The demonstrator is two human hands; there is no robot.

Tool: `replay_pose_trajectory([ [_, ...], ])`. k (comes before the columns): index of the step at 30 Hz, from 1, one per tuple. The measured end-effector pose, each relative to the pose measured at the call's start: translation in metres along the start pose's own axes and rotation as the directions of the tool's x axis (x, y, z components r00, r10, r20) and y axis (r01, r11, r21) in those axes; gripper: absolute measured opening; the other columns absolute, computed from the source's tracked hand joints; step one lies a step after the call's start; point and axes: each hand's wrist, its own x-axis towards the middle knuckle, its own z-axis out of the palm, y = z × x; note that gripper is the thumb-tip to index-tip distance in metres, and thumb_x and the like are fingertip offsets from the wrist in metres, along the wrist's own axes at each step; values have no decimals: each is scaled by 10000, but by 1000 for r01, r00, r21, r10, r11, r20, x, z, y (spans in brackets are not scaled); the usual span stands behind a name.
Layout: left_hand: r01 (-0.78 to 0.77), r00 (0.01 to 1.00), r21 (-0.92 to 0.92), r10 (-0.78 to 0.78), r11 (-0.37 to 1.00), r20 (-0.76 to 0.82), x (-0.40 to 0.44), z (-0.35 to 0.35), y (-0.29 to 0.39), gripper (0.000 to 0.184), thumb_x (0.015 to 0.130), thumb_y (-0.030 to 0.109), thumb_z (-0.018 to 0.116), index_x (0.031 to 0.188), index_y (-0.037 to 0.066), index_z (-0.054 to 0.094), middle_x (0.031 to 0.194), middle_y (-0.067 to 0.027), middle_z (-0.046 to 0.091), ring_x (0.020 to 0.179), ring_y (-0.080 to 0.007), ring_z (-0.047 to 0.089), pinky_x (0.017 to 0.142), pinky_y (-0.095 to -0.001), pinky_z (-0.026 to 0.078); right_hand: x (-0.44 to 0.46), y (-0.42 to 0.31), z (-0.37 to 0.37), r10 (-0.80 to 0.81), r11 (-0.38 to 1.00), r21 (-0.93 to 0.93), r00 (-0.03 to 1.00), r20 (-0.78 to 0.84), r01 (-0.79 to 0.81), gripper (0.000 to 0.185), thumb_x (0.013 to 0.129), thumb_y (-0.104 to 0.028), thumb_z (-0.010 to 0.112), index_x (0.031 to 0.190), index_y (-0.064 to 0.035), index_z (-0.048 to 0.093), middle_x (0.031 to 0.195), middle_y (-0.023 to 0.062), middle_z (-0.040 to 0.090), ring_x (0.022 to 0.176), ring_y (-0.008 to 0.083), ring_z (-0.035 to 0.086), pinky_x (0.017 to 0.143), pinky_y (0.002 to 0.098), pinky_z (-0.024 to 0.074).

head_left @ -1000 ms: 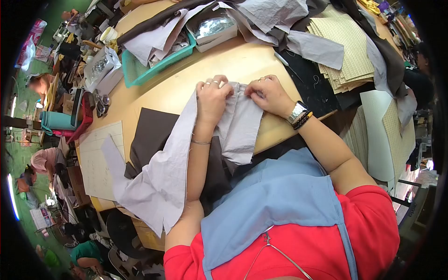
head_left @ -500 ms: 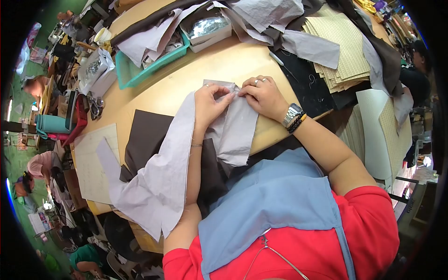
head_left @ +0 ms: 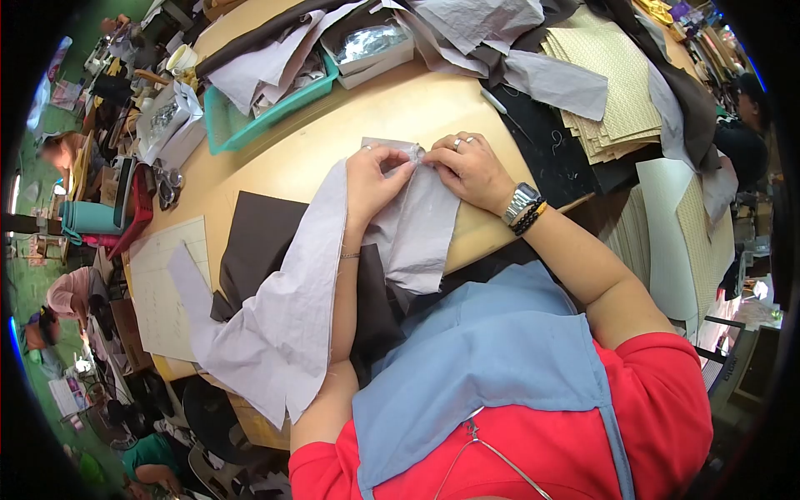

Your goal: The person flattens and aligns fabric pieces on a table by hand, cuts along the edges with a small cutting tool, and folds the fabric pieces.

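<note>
A piece of light grey fabric (head_left: 421, 229) lies over the table's near edge, its upper part between my two hands. My left hand (head_left: 377, 179) pinches the fabric near its top with thumb and fingers. Close beside it, my right hand (head_left: 471, 171) grips the same fabric, the fingertips of both hands almost touching. Another light grey piece (head_left: 279, 333) drapes over my left forearm and hangs off the table's edge. Dark brown fabric (head_left: 258, 237) lies under it on the left.
On the wooden table (head_left: 300, 158) stand a teal basket (head_left: 242, 133) and a white box (head_left: 375, 67) at the back. Patterned sheets (head_left: 612, 92) are stacked at the right. A marked paper (head_left: 171, 283) lies left. Several people are at the far left.
My hands have come closer together, now pinching the fabric near its top edge. The view has shifted slightly.
</note>
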Motion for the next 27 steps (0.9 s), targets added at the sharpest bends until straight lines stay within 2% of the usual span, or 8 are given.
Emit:
replay_pose_trajectory([
  [5, -18, 1000, 13, 18, 1000, -21, 0, 3, -3, 189, 794, 158, 773, 897, 4, 736, 834, -120, 698, 734, -195, 687, 689, -301, 530, 2, -3, -1, 19, 1000, 0, 1000, -16, -19, 229, 811, -89, 660, 1026, -166, 682, 1014, 13, 664, 953, 218, 623, 889, 375, 442],
  [8, 9, 999, 106, -3, 994, -52, 1, 4, 0, 213, 827, 207, 745, 896, 6, 730, 810, -121, 695, 707, -191, 671, 656, -315, 513, 4, -6, -3, 39, 999, -18, 999, -21, -39, 247, 809, -87, 656, 1042, -168, 684, 1026, 17, 664, 958, 219, 621, 886, 374, 440],
  [11, 34, 991, 111, -19, 993, -130, 4, 6, 7, 281, 855, 295, 715, 879, 16, 732, 753, -109, 688, 660, -191, 648, 622, -329, 495, 4, -5, -1, 36, 999, -26, 999, -23, -37, 255, 810, -90, 652, 1048, -171, 692, 1034, 16, 663, 966, 219, 616, 887, 372, 436],
  [14, 183, 983, 201, -171, 962, -72, 9, 1, 23, 350, 847, 388, 710, 853, 39, 741, 691, -74, 680, 624, -188, 638, 610, -326, 494, 3, -5, 0, 38, 998, -39, 999, -2, -38, 250, 812, -97, 650, 1045, -174, 700, 1039, 12, 662, 978, 215, 610, 890, 369, 431],
  [17, 247, 965, 293, -261, 924, 7, 14, -4, 30, 387, 821, 450, 720, 833, 64, 749, 664, -45, 674, 605, -180, 637, 602, -314, 490, 3, -5, -1, 40, 998, -52, 999, 12, -39, 234, 813, -106, 652, 1032, -171, 704, 1040, 8, 661, 987, 211, 605, 893, 366, 428],
  [20, 252, 965, 310, -264, 917, -5, 17, -2, 21, 406, 803, 481, 730, 835, 76, 752, 657, -26, 674, 600, -175, 635, 603, -305, 489, 3, -4, 0, 36, 998, -49, 999, 2, -36, 222, 814, -108, 652, 1021, -169, 704, 1036, 7, 660, 988, 209, 604, 892, 366, 428],
  [27, 287, 951, 223, -305, 932, 51, 16, -7, 22, 353, 840, 398, 738, 890, 49, 751, 702, -39, 694, 628, -133, 628, 620, -291, 489, 3, -4, 0, 38, 998, -45, 999, -12, -38, 227, 818, -106, 649, 1030, -169, 700, 1030, 12, 662, 985, 211, 608, 890, 370, 432],
])
